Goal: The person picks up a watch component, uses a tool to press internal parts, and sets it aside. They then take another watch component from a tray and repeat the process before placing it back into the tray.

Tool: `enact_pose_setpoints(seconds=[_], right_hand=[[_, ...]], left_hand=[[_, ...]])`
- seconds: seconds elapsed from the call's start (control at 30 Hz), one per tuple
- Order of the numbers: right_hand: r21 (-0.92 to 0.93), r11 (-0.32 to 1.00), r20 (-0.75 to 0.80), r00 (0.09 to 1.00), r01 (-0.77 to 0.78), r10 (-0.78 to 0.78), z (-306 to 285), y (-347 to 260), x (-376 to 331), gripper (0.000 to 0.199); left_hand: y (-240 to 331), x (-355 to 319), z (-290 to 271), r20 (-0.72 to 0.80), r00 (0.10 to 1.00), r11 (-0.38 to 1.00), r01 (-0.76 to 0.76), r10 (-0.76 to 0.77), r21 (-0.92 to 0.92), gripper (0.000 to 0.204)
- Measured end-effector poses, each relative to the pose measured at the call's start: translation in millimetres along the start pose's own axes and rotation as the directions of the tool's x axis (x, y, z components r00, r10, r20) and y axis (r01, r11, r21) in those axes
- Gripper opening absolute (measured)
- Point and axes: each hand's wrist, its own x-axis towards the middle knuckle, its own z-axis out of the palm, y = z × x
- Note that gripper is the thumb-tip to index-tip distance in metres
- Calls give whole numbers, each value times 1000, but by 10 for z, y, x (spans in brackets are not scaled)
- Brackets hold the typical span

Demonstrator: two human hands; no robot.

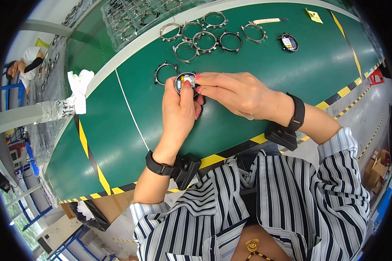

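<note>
A round watch case [189,78] with an open back is held over the green table, and small white, yellow and silver parts show inside it. Round its left side my left hand [178,106] is closed, the thumb pressing down on the inner parts. My right hand [244,93] reaches across, its fingers pinched together at the case's right rim. Whether those fingertips also grip something small is hidden. Just beyond my left hand lies an empty watch ring frame [156,75]. Another filled watch case [288,42] rests farther off to the right.
Several empty ring frames [205,41] lie at the far side of the green table [231,139]. Nearby are a thin stick-like tool [268,20] and a yellow packet [314,15]. A clear tray [135,19] with more rings stands beyond the raised edge. At far left sits another person [30,61].
</note>
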Motion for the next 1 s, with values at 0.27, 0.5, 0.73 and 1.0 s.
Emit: enact_pose_setpoints(seconds=[0.27,0.5,0.73,1.0], right_hand=[[54,996,-94,994,65,-60,-65,25,57,26],[27,998,-111,992,61,-58,-30,-47,37,24],[2,998,-107,992,65,-64,-12,-71,37,24],[-89,990,-93,989,110,-118,-102,-78,163,26]], left_hand=[[107,-70,-7,58,998,999,-32,34,-31,13],[73,-119,38,39,994,994,-106,104,40,12],[63,-124,69,-7,992,989,-126,127,80,12],[104,-81,-9,43,996,991,-78,84,-112,9]])
